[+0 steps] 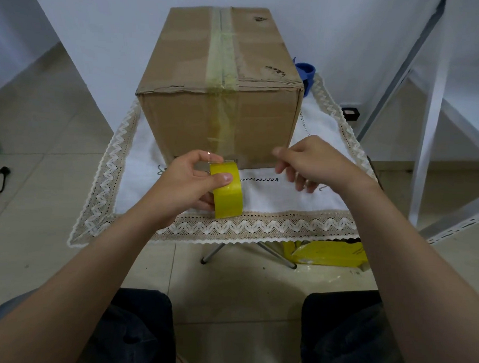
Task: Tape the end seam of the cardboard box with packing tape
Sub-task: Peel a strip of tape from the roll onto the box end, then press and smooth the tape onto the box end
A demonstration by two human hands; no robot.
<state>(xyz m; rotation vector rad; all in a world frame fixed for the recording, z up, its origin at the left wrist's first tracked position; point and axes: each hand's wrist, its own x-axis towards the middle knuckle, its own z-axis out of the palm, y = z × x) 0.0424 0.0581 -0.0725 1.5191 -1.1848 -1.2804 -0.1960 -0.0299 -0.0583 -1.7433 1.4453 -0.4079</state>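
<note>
Head view: 1 cardboard box (223, 72) on tabletop (286, 199), end face toward the person. 1 yellow tape roll (228, 191) just in front of it, left hand (184, 184) grip clamped round it. Right hand (312, 162) beside it, grip slack, holding nothing.

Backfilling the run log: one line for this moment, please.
cardboard box: on tablecloth | left hand: grips tape roll | right hand: near box base, grip unclear

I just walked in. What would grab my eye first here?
A big cardboard box stands in the middle of a lace-edged tablecloth, old tape running down its top and near face. In front of it, the left hand grips a bright yellow tape roll, while the right hand hovers near the box's bottom edge.
</note>
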